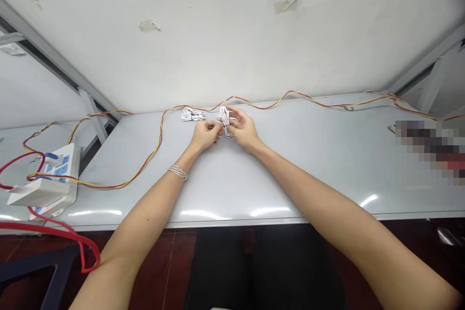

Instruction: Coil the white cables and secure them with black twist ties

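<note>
A coiled white cable (224,115), bound round its middle with a dark tie, is held between the thumb and fingers of my right hand (244,128). A loop of it hangs below the tie. Close against its left side is my left hand (208,134), thumb and fingertips pinched together near the tie. What lies in that pinch is too small to make out. Behind my left hand, a second bundled white cable (192,115) rests on the grey shelf (232,174). Part of the held coil is hidden by my right fingers.
Twisted red and yellow wires (161,128) run along the shelf's back edge and curve left to a white power strip (74,174) with plugs in it. A red cable (54,230) loops near my left forearm. At right lies a blurred-out dark and red object (428,143).
</note>
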Motion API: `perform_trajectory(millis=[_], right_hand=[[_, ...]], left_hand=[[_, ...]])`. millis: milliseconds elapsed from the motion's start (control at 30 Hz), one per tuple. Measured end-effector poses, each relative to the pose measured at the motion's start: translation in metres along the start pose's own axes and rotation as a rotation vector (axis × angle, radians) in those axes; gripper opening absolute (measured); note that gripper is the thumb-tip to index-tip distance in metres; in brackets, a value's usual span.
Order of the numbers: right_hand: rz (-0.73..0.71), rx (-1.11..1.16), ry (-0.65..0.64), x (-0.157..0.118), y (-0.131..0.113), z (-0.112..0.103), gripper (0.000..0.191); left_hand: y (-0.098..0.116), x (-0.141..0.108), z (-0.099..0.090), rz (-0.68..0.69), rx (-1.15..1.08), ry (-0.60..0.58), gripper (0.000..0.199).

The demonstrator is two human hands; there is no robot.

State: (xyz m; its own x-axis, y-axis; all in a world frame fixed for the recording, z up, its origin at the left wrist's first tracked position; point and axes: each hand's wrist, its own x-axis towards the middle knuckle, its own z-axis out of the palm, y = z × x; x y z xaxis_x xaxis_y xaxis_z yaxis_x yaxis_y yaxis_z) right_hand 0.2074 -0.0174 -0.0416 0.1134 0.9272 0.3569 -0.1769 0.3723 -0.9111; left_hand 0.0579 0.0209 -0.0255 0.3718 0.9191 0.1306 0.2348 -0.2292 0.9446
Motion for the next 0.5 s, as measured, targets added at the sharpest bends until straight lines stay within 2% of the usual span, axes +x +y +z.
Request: perform_trajectory(millis=[167,300,500], right_hand=[[0.041,0.005,0.021,-0.0003,-0.0024,0.0007,0.064],[0.087,0.027,0.027,0.0000,-0.0021,0.0008,0.068],[0.140,0.057,0.065,-0.0018,-0.0047,0.0008,0.088]], left_hand=[[-0.0022,0.0004,0.0003,0.053,-0.037,-0.024,0.027],[-0.0055,0.0015,0.0007,0.068,-0.055,0.011,0.022],[-0.0099,0.0027,-0.0007,0.105,-0.051,-0.014,0.014]])
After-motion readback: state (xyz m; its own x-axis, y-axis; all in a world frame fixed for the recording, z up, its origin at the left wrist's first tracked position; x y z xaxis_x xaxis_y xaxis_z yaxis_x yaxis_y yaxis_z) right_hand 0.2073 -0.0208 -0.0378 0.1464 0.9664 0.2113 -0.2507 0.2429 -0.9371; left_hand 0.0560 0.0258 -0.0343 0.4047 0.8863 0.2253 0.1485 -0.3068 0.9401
